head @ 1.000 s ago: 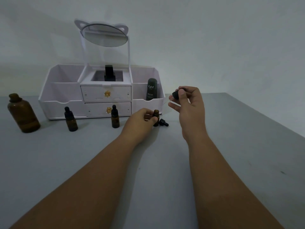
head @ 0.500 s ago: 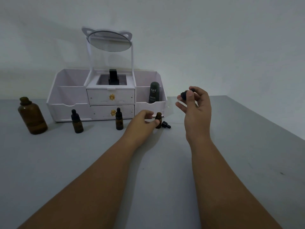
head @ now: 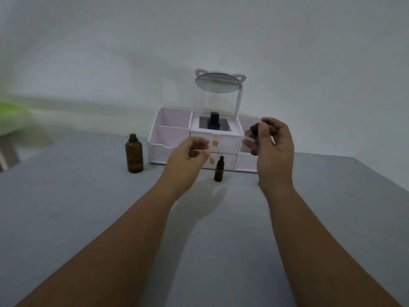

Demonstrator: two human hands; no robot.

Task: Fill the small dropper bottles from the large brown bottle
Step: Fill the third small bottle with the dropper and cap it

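Note:
The large brown bottle (head: pixel 134 154) stands uncapped on the grey table, left of the white organizer. One small capped dropper bottle (head: pixel 219 169) stands in front of the drawers, between my hands. My left hand (head: pixel 188 157) hovers above the table just left of it, fingers loosely curled with nothing in them. My right hand (head: pixel 273 149) is raised to the right and pinches a black dropper cap (head: pixel 254 129) at its fingertips. A dark bit (head: pixel 258 183) shows below my right wrist. Any other small bottles are hidden behind my hands.
The white organizer (head: pixel 168 138), with two drawers and a cat-ear mirror (head: pixel 218 85), stands at the back against the wall, a black item (head: pixel 213 124) in its top tray. A green and white object (head: pixel 11 116) sits at the far left. The table's right edge slants away.
My left hand has let go of the small open bottle and lifted to the left. The view has swung left and pulled back. My right hand still holds the dropper cap.

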